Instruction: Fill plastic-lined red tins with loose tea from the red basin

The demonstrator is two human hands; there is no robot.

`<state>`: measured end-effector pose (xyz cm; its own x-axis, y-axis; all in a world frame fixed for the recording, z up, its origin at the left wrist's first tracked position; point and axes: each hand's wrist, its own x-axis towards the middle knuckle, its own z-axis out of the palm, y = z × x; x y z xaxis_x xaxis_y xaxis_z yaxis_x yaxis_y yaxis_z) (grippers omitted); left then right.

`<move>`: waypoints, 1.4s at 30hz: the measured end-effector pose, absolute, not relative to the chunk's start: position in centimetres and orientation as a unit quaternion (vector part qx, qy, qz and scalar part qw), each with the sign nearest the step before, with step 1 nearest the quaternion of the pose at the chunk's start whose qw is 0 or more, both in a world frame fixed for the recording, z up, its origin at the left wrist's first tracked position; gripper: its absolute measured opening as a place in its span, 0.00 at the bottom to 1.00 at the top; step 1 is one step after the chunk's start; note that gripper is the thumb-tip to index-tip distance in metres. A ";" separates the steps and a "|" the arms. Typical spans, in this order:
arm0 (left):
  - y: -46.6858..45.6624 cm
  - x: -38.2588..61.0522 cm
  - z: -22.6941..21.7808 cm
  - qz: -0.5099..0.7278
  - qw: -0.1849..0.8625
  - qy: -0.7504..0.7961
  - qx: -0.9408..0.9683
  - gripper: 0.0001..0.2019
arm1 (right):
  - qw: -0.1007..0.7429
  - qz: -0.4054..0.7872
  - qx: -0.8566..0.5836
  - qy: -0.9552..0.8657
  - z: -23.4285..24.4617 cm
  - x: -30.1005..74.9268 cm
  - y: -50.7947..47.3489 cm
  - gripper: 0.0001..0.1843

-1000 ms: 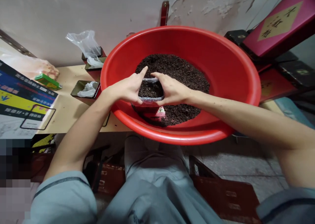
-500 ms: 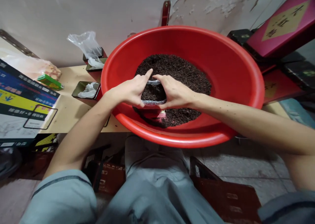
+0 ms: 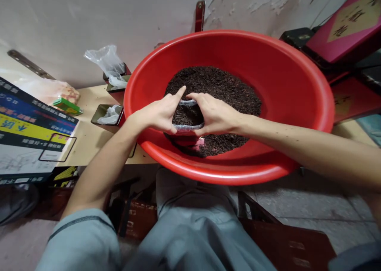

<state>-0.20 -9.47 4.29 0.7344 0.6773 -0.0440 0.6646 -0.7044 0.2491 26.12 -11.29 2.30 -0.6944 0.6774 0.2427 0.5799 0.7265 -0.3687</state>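
Note:
A large red plastic basin (image 3: 285,84) holds a heap of dark loose tea leaves (image 3: 235,88). Low over the heap is a tea tin (image 3: 190,132), its mouth lined with clear plastic and dark leaves showing inside. My left hand (image 3: 162,113) grips its left side, thumb at the near rim and index finger stretched past the far rim. From the right, my right hand (image 3: 216,114) clasps the same rim between thumb and fingers. The tin's lower body is mostly hidden; a pinkish patch (image 3: 200,144) shows beneath.
Left of the basin, an open tin (image 3: 99,115) with plastic lining stands on the wooden table (image 3: 89,144), with more lined tins (image 3: 117,82) behind. A printed carton (image 3: 26,140) and small green box (image 3: 68,106) lie farther left. Pink tea boxes (image 3: 345,32) are stacked at right.
The view has shifted slightly, so the surroundings sit a little farther right and lower. Both hands keep the same hold on the tin.

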 end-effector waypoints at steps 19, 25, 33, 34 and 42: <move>-11.1 -1.4 6.5 0.068 0.474 0.526 0.703 0.40 | 0.161 0.597 -0.486 -0.618 2.1 26.9 -9.8 0.51; -11.6 -0.7 8.1 0.151 0.555 0.591 0.565 0.23 | 0.147 0.703 -0.495 -0.488 2.8 26.8 -9.8 0.22; -12.4 -1.1 10.0 0.345 0.304 0.592 0.662 0.24 | 0.418 0.611 -0.408 -0.535 5.3 27.6 -9.0 0.27; -12.4 -1.2 9.7 0.367 0.278 0.587 0.666 0.23 | 0.443 0.595 -0.391 -0.544 5.5 27.7 -9.0 0.26; -12.7 -2.3 9.1 0.354 0.257 0.613 0.658 0.27 | 0.290 0.476 -0.439 -0.705 5.7 28.8 -9.4 0.29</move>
<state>-2.25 -12.72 9.10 -0.0011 0.9886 0.1507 0.6253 -0.1169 0.7716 28.79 -9.45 5.70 -0.4469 0.8946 -0.0084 0.3429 0.1626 -0.9252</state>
